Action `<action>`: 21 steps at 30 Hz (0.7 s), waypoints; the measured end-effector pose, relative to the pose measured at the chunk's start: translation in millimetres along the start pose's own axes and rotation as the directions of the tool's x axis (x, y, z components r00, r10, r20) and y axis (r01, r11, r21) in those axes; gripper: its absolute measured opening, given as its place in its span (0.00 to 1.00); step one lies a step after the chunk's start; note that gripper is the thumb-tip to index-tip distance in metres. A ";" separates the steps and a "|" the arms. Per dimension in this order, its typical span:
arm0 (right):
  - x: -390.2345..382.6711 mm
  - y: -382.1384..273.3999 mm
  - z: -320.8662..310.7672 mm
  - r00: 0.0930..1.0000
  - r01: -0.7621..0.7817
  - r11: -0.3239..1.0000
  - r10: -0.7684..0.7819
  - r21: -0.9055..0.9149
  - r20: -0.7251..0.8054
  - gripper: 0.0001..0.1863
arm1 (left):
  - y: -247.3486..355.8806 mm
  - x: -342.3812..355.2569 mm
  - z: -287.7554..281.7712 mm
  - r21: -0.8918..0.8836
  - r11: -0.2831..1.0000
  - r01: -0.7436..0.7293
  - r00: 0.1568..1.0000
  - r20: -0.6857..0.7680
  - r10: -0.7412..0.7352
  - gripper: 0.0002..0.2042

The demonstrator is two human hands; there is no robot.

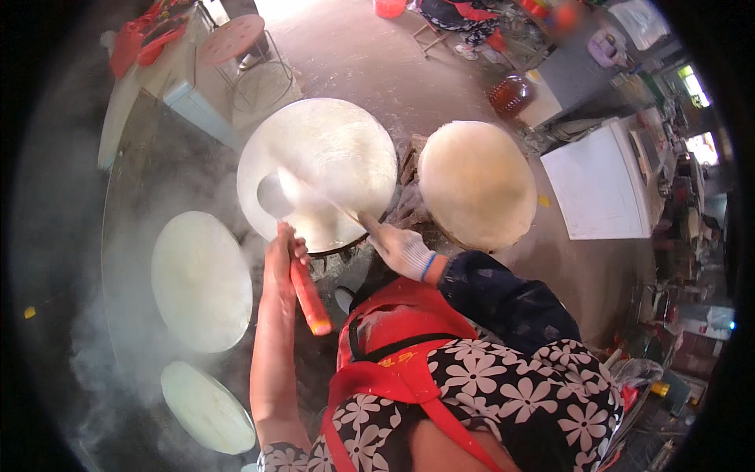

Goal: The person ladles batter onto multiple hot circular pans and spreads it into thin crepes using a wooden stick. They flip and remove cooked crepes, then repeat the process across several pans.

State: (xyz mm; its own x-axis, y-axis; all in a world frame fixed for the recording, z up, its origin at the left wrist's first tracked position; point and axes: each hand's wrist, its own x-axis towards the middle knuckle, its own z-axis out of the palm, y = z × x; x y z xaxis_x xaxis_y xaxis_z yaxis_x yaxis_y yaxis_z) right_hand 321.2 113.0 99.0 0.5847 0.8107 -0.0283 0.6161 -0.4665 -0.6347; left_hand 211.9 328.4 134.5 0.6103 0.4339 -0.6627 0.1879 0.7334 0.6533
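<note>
My bare left hand [285,250] is closed round the red handle [311,300] of a ladle. Its round grey bowl [274,195] hangs over the near left part of a large round griddle [380,155], which is coated with pale wet batter [330,138]. In a white knit glove, my right hand [401,247] grips a thin wooden spreader [344,211] reaching over the batter from the near right. Motion blurs the spreader's far end, and steam softens this area.
To the right lies another round pan covered by a pale sheet [477,185]. Two pale round discs [202,282] sit at left among steam. A white cabinet [598,185] stands at right, a round-topped stool [233,39] at far left. Another person [460,20] sits at the far side.
</note>
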 end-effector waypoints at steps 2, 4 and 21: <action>-20.3 6.9 -8.7 0.984 0.159 0.984 -0.151 0.080 -0.096 0.26 | -13.8 -28.7 -5.3 -0.011 0.998 0.054 0.998 -0.027 -0.054 0.14; -37.1 20.9 -16.0 0.991 0.123 0.988 -0.117 0.094 -0.063 0.27 | -27.0 -46.1 -5.4 -0.046 0.994 0.101 0.994 -0.042 -0.103 0.13; -6.8 -2.4 -33.7 0.898 0.393 0.851 -0.437 -0.348 -0.053 0.38 | -11.2 -88.4 16.2 -0.583 0.809 0.073 0.993 0.116 -0.006 0.16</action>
State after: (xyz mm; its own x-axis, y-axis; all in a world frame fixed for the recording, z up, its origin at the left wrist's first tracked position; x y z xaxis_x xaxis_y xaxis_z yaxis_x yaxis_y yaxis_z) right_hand 333.5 96.7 126.7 0.2839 0.9132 0.2922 0.9379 -0.2012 -0.2825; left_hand 168.3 273.4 191.7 0.6942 0.3657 -0.6200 -0.2518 0.9303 0.2668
